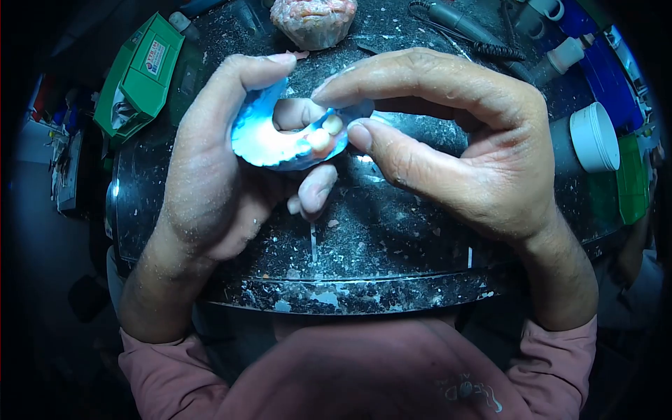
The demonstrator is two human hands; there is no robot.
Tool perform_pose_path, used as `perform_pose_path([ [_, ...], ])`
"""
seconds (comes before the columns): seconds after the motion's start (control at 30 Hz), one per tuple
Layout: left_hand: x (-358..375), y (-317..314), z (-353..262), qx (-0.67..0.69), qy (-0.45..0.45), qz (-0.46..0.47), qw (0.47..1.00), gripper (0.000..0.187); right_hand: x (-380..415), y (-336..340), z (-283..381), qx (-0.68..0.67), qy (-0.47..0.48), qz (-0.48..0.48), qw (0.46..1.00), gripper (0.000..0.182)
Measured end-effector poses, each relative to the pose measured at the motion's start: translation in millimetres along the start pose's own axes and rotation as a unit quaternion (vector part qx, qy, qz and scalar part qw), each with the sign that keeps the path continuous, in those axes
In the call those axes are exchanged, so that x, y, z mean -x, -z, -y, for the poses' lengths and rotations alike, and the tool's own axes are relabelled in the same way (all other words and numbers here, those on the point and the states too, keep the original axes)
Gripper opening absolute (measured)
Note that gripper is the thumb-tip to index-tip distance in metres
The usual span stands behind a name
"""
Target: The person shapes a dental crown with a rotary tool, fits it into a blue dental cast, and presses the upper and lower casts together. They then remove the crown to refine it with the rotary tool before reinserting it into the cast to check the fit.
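Note:
A blue, horseshoe-shaped dental arch piece [262,140] is held above the dark work table, glaring white under the light. A few tooth-coloured teeth [320,138] sit along its right side. My left hand [213,147] is closed around the left part of the arch, thumb on top and fingers beneath. From the right, my right hand [462,119] closes in with its thumb tip against the toothed end. Its index fingertip bends over the upper edge of the piece. Whether anything small lies between these two fingertips cannot be made out.
A scuffed black table [392,238] carries a pink-and-white lumpy block [313,21] at the back. Green bins stand left [143,70] and right [632,178]. A grey handpiece [455,21] with coiled cord lies back right, with a white tub [595,138] nearer.

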State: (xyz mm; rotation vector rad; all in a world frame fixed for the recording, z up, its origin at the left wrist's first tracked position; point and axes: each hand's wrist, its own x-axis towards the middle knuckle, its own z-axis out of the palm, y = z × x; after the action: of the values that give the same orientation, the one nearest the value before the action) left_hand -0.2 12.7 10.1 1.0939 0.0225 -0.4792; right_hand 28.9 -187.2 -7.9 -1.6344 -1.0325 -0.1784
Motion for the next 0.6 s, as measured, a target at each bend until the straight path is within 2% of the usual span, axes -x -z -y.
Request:
perform_pose_path([
  [0.13, -1.6, 7.4, -1.3, -0.003, 0.019, -0.023, 1.0, 0.042, 0.1, -2.1, 3.3, -0.075, -0.047, 0.028, 0.996, 0.019],
  [0.17, -0.9, 13.4, -4.3, -0.015, 0.038, 0.005, 0.999, 0.04, 1.1, -3.7, 3.9, -0.107, -0.071, 0.025, 0.991, 0.017],
  [0.2, -3.0, 16.8, -3.9, -0.011, 0.038, -0.03, 0.999, 0.038, 2.9, -5.8, 3.0, -0.111, -0.077, 0.027, 0.99, 0.017],
  [0.27, -2.9, 25.2, -5.4, -0.013, 0.043, 0.022, 0.999, 0.036, 3.0, -8.1, -3.6, -0.25, -0.098, 0.02, 0.963, 0.014],
  [0.3, -2.4, 25.7, -4.0, -0.011, 0.045, 0.021, 0.999, 0.036, 11.4, -18.5, -26.3, -0.259, -0.061, -0.007, 0.964, 0.013],
  [0.33, -6.8, 25.6, -1.9, -0.012, 0.045, 0.023, 0.999, 0.036, 14.7, -21.8, -30.3, -0.259, -0.062, -0.007, 0.964, 0.013],
  [0.4, -4.6, 26.5, -1.9, -0.015, 0.043, 0.029, 0.999, 0.035, 16.8, -23.2, -32.7, -0.345, -0.095, -0.018, 0.934, 0.014],
  [0.43, -3.4, 27.6, -2.1, -0.017, 0.041, 0.032, 0.998, 0.035, 2.4, -5.3, 0.6, -0.299, -0.17, 0.034, 0.938, 0.014],
  [0.6, -1.5, 27.4, -0.9, -0.026, 0.036, 0.045, 0.998, 0.034, -1.9, 0.1, 7.0, -0.247, -0.184, 0.053, 0.95, 0.014],
])
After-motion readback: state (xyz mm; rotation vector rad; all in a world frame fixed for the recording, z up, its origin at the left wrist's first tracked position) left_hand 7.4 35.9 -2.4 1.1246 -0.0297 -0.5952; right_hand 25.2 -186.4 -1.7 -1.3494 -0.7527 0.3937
